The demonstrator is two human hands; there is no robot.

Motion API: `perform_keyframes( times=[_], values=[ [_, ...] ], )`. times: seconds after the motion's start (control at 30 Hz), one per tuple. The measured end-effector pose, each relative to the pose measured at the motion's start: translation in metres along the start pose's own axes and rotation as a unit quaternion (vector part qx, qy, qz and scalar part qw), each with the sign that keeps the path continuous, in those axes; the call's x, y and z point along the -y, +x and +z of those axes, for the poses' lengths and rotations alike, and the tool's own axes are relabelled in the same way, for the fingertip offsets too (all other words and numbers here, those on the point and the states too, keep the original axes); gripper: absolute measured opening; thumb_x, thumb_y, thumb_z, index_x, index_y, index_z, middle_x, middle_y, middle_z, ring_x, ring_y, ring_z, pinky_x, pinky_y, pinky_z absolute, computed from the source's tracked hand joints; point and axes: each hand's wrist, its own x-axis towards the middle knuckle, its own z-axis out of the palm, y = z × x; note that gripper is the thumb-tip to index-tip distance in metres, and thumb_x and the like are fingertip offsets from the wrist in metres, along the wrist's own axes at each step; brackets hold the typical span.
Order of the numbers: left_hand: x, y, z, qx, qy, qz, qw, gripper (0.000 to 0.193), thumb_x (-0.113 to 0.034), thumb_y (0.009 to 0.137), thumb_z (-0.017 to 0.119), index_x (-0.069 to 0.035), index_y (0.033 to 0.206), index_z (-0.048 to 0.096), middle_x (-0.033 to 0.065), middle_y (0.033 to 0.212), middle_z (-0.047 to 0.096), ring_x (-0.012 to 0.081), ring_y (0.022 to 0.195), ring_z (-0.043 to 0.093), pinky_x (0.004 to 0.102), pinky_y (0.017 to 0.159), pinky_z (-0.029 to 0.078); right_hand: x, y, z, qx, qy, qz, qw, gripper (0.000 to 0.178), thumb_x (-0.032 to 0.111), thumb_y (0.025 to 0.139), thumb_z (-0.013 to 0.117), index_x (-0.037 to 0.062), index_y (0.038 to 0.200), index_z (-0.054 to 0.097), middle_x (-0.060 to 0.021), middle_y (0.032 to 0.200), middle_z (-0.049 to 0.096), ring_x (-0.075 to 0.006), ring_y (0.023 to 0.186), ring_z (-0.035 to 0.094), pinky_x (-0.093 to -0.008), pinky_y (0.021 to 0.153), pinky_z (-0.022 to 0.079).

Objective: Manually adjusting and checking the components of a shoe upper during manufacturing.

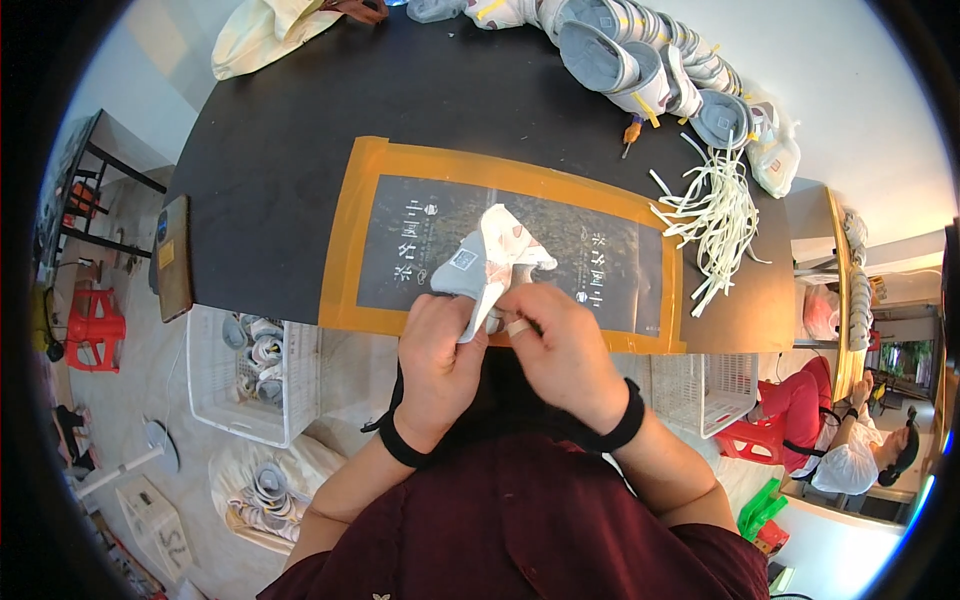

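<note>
Hands, left hand (437, 352) and right hand (560, 345), both have fingers clamped on a grey-white shoe upper (488, 262) at the worktop's (280, 170) near edge, looks mid-fold, so next needs a steady pinch.

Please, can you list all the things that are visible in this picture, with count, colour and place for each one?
shoe upper: one, white and grey, table's near edge, held by both hands
mat: one, dark with orange border, table centre
table: one, black
row of shoes: many, white-grey, far right
laces: a bundle, cream, right
phone: one, brown case, left edge
baskets: two, white, below the table
stool: one, red, floor left
left hand: shoe's left side
right hand: shoe's right side
</note>
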Motion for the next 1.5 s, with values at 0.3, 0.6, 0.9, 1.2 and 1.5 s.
perform_keyframes(
  times=[0.3,0.6,0.9,1.2,1.5],
  values=[
    [-0.003,0.001,0.0,-0.012,-0.043,-0.079,0.996,0.014,-0.007,0.088,0.063,-0.001,0.101,0.064,0.0129,0.083,0.062,0.0303,0.076,0.056,0.0381,0.067,0.046,0.019,0.008,0.01,0.049,-0.174,-0.002,0.984,0.018,0.005,0.077,0.059,0.0044,0.095,0.056,-0.0106,0.087,0.055,-0.0272,0.072,0.063,-0.0374,0.059,0.053],
    [-0.001,0.001,-0.003,0.021,-0.123,-0.163,0.979,0.019,-0.01,0.092,0.063,0.001,0.107,0.065,0.0113,0.087,0.065,0.0234,0.08,0.061,0.0341,0.072,0.049,0.05,-0.021,-0.041,0.116,-0.178,0.045,0.976,0.037,0.004,0.079,0.062,0.0076,0.116,0.06,-0.01,0.086,0.055,-0.0274,0.071,0.064,-0.0381,0.059,0.053],
    [-0.011,0.007,-0.015,0.108,-0.312,-0.253,0.909,0.025,-0.011,0.096,0.061,0.003,0.118,0.061,0.0027,0.107,0.065,0.0072,0.096,0.058,0.0254,0.083,0.048,0.009,-0.015,-0.018,0.0,0.094,0.119,0.988,0.02,0.015,0.089,0.064,0.003,0.105,0.064,-0.0165,0.095,0.066,-0.0324,0.081,0.066,-0.0366,0.072,0.052],
    [-0.016,0.005,-0.013,0.094,-0.328,-0.255,0.905,0.029,-0.012,0.097,0.062,0.002,0.122,0.059,0.0036,0.108,0.066,0.0084,0.097,0.059,0.0273,0.086,0.05,0.025,-0.025,-0.028,-0.058,-0.077,0.041,0.994,0.02,0.015,0.088,0.064,0.0129,0.107,0.061,-0.0088,0.087,0.061,-0.0269,0.071,0.066,-0.0381,0.059,0.052],
    [-0.008,0.0,-0.022,0.102,-0.373,-0.281,0.878,0.027,-0.012,0.096,0.063,0.001,0.12,0.059,0.0011,0.103,0.066,0.0079,0.091,0.06,0.0237,0.08,0.049,0.011,-0.001,-0.026,0.012,-0.206,-0.156,0.966,0.025,0.011,0.08,0.069,0.013,0.104,0.062,-0.0051,0.085,0.056,-0.0223,0.065,0.063,-0.0318,0.053,0.052]
  ],
)
